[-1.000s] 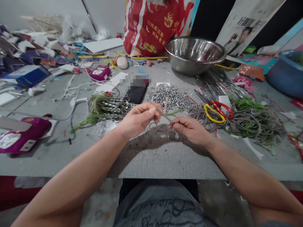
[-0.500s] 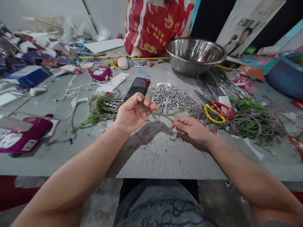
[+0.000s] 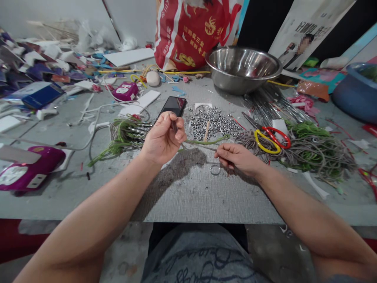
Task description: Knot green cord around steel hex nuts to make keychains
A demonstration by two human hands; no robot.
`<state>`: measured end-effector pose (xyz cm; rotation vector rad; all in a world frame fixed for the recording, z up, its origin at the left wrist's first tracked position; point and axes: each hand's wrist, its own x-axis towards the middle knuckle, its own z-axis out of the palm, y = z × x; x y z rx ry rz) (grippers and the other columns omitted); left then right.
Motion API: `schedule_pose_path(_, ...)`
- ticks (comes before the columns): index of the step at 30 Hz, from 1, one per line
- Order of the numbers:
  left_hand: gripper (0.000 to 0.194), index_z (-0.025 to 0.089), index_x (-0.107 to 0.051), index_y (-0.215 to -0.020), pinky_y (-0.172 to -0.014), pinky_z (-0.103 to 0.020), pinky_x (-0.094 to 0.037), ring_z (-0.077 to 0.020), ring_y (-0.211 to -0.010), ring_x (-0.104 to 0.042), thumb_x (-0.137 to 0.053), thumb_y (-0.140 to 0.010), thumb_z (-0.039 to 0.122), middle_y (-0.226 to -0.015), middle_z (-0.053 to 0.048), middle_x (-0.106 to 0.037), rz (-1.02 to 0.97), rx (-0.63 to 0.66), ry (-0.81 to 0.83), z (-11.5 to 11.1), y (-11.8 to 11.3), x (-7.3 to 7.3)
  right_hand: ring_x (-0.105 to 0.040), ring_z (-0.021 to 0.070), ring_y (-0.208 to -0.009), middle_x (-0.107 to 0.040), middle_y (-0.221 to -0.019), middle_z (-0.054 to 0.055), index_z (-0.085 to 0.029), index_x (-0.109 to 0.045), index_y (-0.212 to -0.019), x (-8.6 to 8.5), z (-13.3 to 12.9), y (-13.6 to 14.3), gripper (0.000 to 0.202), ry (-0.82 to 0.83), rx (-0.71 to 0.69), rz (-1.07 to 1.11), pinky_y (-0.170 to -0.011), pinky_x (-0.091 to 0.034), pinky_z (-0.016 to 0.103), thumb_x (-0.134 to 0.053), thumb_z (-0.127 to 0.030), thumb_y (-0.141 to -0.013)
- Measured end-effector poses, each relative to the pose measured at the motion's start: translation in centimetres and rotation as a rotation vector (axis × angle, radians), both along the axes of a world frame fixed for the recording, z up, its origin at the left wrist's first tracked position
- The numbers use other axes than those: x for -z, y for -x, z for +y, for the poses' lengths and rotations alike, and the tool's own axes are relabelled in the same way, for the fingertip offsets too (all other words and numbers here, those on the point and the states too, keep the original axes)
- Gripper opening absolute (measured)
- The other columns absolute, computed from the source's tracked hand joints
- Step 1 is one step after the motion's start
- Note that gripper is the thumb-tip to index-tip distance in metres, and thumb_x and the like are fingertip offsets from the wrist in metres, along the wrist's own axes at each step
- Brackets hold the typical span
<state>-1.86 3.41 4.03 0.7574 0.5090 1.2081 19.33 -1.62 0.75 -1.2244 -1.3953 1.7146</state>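
Note:
A thin grey cord [image 3: 203,147] runs between my two hands above the table. My left hand [image 3: 163,137] is closed, palm up, with its fingers curled round one end of the cord. Thumb and fingers of my right hand [image 3: 237,158] pinch the other end. Behind the cord a green cord [image 3: 210,141] stretches sideways. A metal ring [image 3: 215,169] lies just left of and below my right hand. Beyond the hands is a spread of small silver beads [image 3: 216,122], with a wooden stick [image 3: 206,131] among them.
A black phone [image 3: 173,105] lies behind my left hand. To the right, red-and-yellow-handled scissors [image 3: 268,139] rest on grey and green cords [image 3: 315,155]. Bundled cords [image 3: 119,135] lie left. A steel bowl [image 3: 243,74] and a red bag [image 3: 188,35] stand at the back.
My left hand has moved slightly left, and its fingers have curled in more tightly. The right hand has shifted a little right, uncovering more of the metal ring.

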Motion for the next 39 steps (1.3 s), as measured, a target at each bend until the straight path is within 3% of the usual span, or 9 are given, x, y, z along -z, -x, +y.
schedule_pose_path(5,0.024,0.018,-0.05,-0.069,-0.044,-0.015,-0.04,-0.0016,-0.042,-0.046,-0.043,-0.091,0.025,-0.061,0.004,-0.052,0.036,-0.029,0.012,-0.2,-0.3,0.1,-0.035,0.0033,-0.039,-0.046,-0.05,-0.007,-0.016,-0.054,-0.074,-0.1,-0.1,0.1,0.027,-0.027,0.016,0.026,-0.038,-0.025,0.019,-0.057,-0.042,-0.08)
schedule_pose_path(8,0.021,0.017,-0.049,-0.069,-0.05,-0.016,-0.045,-0.0026,-0.048,-0.05,-0.045,-0.089,0.021,-0.063,0.003,-0.052,0.016,0.002,0.003,-0.5,-0.5,0.3,-0.048,0.0056,-0.048,-0.055,-0.062,-0.003,-0.017,-0.055,-0.075,-0.4,-0.5,0.3,0.028,-0.066,0.019,0.118,-0.044,-0.035,0.021,-0.06,-0.044,-0.078)
schedule_pose_path(12,0.019,0.016,-0.049,-0.07,-0.056,-0.016,-0.048,-0.0037,-0.054,-0.054,-0.043,-0.088,0.016,-0.067,0.003,-0.054,0.0,0.063,0.021,-1.2,-0.9,0.3,-0.058,0.0095,-0.061,-0.062,-0.071,0.0,-0.017,-0.056,-0.076,-0.8,-1.0,0.7,0.03,-0.122,-0.06,0.177,-0.059,-0.044,0.026,-0.06,-0.047,-0.077)
schedule_pose_path(18,0.018,0.018,-0.046,-0.071,-0.056,-0.016,-0.049,-0.0034,-0.054,-0.054,-0.042,-0.089,0.02,-0.07,0.003,-0.054,0.049,0.093,0.056,-2.2,-1.3,-0.2,-0.059,0.0096,-0.063,-0.063,-0.069,0.001,-0.016,-0.054,-0.072,-1.0,-1.5,1.5,0.034,-0.077,-0.18,0.143,-0.062,-0.044,0.026,-0.056,-0.05,-0.08)
schedule_pose_path(22,0.019,0.018,-0.045,-0.071,-0.056,-0.016,-0.049,-0.0036,-0.055,-0.055,-0.041,-0.09,0.021,-0.072,0.003,-0.054,0.055,0.114,0.034,-2.6,-1.4,-0.4,-0.062,0.0106,-0.071,-0.063,-0.078,0.0,-0.017,-0.056,-0.099,-0.9,-1.8,2.1,0.034,0.038,-0.271,0.218,-0.066,-0.046,0.028,-0.056,-0.046,-0.081)
schedule_pose_path(25,0.02,0.018,-0.045,-0.071,-0.058,-0.016,-0.049,-0.0039,-0.056,-0.055,-0.041,-0.09,0.022,-0.073,0.002,-0.054,0.037,0.13,0.056,-2.9,-1.4,-0.5,-0.061,0.0094,-0.074,-0.064,-0.079,-0.001,-0.021,-0.043,-0.125,-0.7,-2.1,2.5,0.048,0.1,-0.315,0.279,-0.072,-0.046,0.028,-0.056,-0.041,-0.083)
schedule_pose_path(31,0.022,0.019,-0.048,-0.07,-0.06,-0.019,-0.05,-0.0054,-0.057,-0.055,-0.041,-0.09,0.024,-0.072,0.002,-0.054,0.058,0.12,0.032,-3.1,-1.4,-0.6,-0.057,0.0076,-0.066,-0.062,-0.078,0.001,-0.015,-0.053,-0.078,-0.4,-2.3,2.8,0.029,0.09,-0.407,0.25,-0.065,-0.045,0.024,-0.053,-0.044,-0.084)
schedule_pose_path(36,0.025,0.021,-0.055,-0.072,-0.062,-0.021,-0.049,-0.0059,-0.057,-0.053,-0.04,-0.091,0.027,-0.067,0.003,-0.051,0.086,-0.031,-0.073,-2.0,-0.4,-1.0,-0.045,0.003,-0.048,-0.056,-0.07,-0.002,-0.015,-0.051,-0.074,-0.6,-2.1,2.5,0.029,0.072,-0.372,0.143,-0.046,-0.035,0.019,-0.049,-0.041,-0.087)
schedule_pose_path(39,0.026,0.022,-0.058,-0.076,-0.06,-0.02,-0.049,-0.0053,-0.053,-0.051,-0.038,-0.092,0.026,-0.063,0.003,-0.051,0.002,-0.066,-0.028,-1.5,0.0,-1.4,-0.041,0.0013,-0.042,-0.055,-0.066,-0.004,-0.015,-0.048,-0.071,-0.9,-1.9,2.1,0.028,0.08,-0.315,0.109,-0.042,-0.03,0.018,-0.045,-0.037,-0.089)
